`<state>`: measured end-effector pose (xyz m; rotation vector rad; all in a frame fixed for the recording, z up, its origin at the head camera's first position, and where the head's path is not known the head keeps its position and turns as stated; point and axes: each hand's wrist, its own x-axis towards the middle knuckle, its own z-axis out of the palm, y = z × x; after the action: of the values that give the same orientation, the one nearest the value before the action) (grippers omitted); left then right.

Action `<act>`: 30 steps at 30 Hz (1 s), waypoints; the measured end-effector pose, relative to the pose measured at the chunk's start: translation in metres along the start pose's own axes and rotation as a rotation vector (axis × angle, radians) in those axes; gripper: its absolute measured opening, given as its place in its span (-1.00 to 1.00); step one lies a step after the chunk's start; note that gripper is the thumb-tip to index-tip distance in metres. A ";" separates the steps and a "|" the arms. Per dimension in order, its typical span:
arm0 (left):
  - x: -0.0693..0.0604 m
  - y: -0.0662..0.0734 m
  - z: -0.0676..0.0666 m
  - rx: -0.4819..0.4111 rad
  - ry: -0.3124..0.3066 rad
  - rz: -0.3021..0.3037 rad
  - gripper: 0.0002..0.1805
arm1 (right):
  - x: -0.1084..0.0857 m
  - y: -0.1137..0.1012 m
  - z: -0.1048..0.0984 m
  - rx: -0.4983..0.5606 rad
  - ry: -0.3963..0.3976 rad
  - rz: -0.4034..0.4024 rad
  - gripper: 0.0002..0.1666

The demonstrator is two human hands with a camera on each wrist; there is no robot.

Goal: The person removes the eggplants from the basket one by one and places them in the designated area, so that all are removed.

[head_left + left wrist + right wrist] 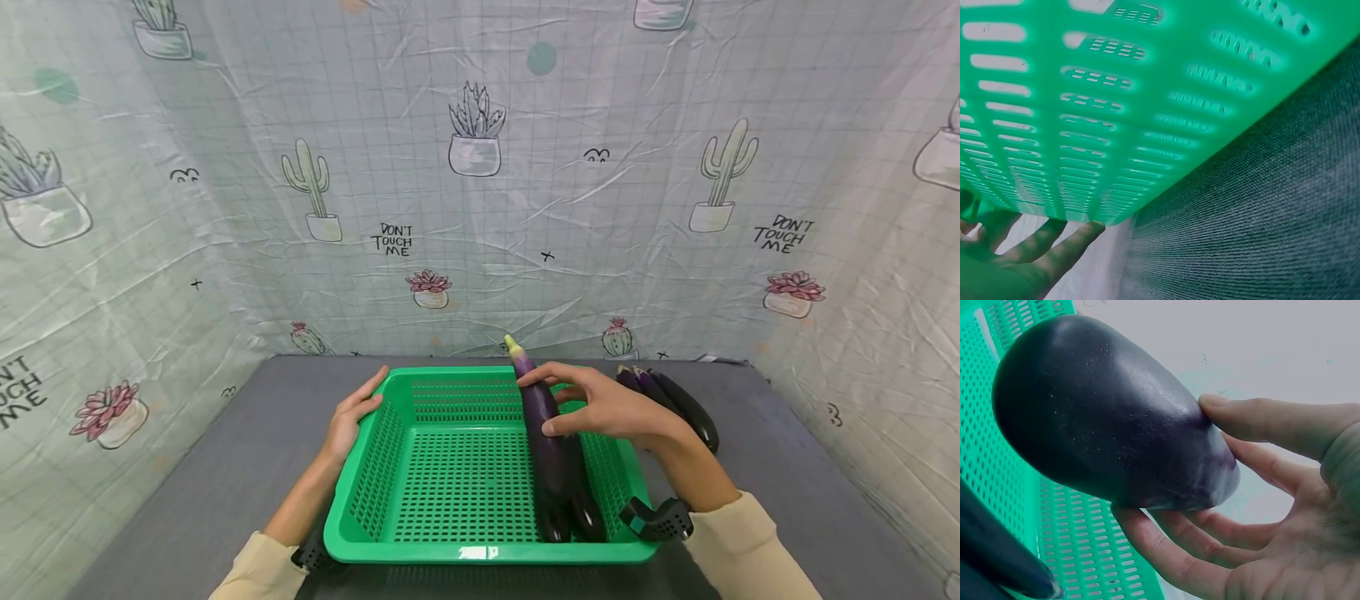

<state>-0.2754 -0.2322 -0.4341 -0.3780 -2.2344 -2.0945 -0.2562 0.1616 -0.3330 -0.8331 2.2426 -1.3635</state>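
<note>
Green rectangular basket [408, 552] of perforated plastic stands in front of me. Outside it, to the right, lies a bunch of long, glossy, dark-purple eggplants [686, 408], their count unclear. Inside, along the right wall, lie what look like two blackish-purple, shiny eggplants [590, 510], side by side. Above them is one plump, smooth, deep-purple eggplant [536, 412], tilted with its stem end up by the far rim; I cannot tell whether its blunt end touches the pair. My right hand [600, 404] pinches it nearer the stem, thumb opposite fingers; my left hand [348, 425], well apart, holds the basket's left rim near the far corner. Good handling, I judge, means keeping that left hold steady and turning slowly, since the fat end could swing and knock the pair. Its pale yellow-green stem tip [512, 343] should clear the rim.
</note>
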 end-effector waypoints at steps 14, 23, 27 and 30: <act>-0.002 0.001 0.000 0.007 -0.005 -0.010 -0.38 | -0.011 0.007 -0.006 -0.027 0.043 -0.034 -0.34; -0.002 0.001 0.000 0.004 -0.009 -0.018 -0.38 | -0.016 0.007 -0.009 -0.040 0.061 -0.066 -0.32; -0.002 0.001 0.000 0.009 -0.003 -0.004 -0.38 | -0.018 0.008 -0.010 -0.040 0.070 -0.071 -0.33; -0.002 0.001 0.001 -0.009 -0.003 -0.005 -0.39 | -0.020 0.008 -0.012 -0.022 0.077 -0.071 -0.34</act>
<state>-0.2733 -0.2317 -0.4334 -0.3768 -2.2307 -2.1087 -0.2508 0.1851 -0.3342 -0.8904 2.3102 -1.4283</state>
